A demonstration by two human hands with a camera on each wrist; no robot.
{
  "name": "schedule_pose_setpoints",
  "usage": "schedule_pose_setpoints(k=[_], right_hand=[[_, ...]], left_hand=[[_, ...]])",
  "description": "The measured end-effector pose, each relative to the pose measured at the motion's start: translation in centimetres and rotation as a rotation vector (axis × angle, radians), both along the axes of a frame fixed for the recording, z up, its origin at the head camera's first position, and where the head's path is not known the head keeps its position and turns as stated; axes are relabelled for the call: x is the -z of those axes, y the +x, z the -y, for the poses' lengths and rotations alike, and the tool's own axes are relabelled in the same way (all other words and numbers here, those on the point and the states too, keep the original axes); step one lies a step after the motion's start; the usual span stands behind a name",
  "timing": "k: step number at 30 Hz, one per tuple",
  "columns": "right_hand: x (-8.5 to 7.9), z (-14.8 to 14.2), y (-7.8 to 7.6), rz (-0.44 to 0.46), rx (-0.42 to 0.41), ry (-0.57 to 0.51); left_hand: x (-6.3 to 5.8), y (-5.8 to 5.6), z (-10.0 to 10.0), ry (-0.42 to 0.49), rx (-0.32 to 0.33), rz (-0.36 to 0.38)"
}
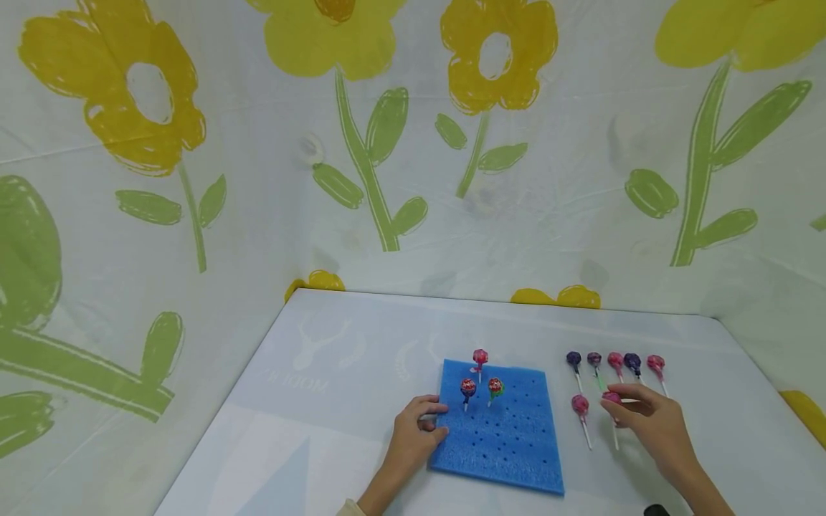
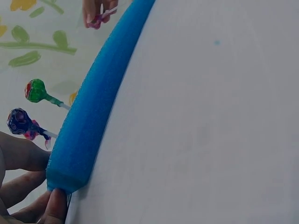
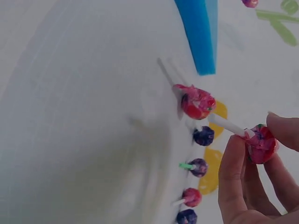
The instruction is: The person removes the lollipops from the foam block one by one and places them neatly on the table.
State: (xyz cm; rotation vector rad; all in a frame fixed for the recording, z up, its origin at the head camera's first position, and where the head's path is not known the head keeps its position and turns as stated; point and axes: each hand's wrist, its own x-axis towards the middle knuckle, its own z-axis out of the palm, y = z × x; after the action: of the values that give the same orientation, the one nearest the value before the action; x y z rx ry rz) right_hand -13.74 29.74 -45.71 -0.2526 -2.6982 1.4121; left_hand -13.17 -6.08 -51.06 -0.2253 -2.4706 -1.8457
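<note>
A flower-printed cloth (image 1: 568, 158) hangs behind the white table (image 1: 361, 358).

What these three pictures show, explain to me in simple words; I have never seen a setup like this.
There is no machine here: a person works with two bare hands, wearing three cameras. The wide picture comes from the head, looking forward and down; the other two come from the wrists, each looking at that hand's work.

On the white table lies a blue foam board with small holes; three lollipops stand in it. The left hand touches its left edge. To the board's right, five lollipops lie in a row, with another lollipop in front of them. The right hand has a pink lollipop in its grip, held by the wrapped head.
</note>
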Motion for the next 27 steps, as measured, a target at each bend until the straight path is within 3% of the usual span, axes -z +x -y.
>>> schedule_pose_setpoints(k=[11, 13, 18, 20, 27], right_hand=[[1.3, -1.4, -0.9, 0.143, 0.017, -0.009], [1.8, -1.7, -1.1, 0.157, 0.025, -0.004], [3.4, -2.3, -1.9, 0.179, 0.042, 0.041], [3.7, -2.4, -2.1, 0.184, 0.049, 0.063], [3.6, -2.1, -2.5, 0.185, 0.061, 0.1]], left_hand=[[0.0, 0.0, -0.1, 0.005, -0.001, -0.005], [-0.4, 0.2, -0.1, 0.005, 0.0, 0.0], [-0.3, 0.1, 0.0, -0.003, 0.002, 0.01], [0.2, -0.1, 0.0, -0.005, 0.003, 0.005], [0.1, -0.1, 0.0, 0.003, 0.006, 0.006]])
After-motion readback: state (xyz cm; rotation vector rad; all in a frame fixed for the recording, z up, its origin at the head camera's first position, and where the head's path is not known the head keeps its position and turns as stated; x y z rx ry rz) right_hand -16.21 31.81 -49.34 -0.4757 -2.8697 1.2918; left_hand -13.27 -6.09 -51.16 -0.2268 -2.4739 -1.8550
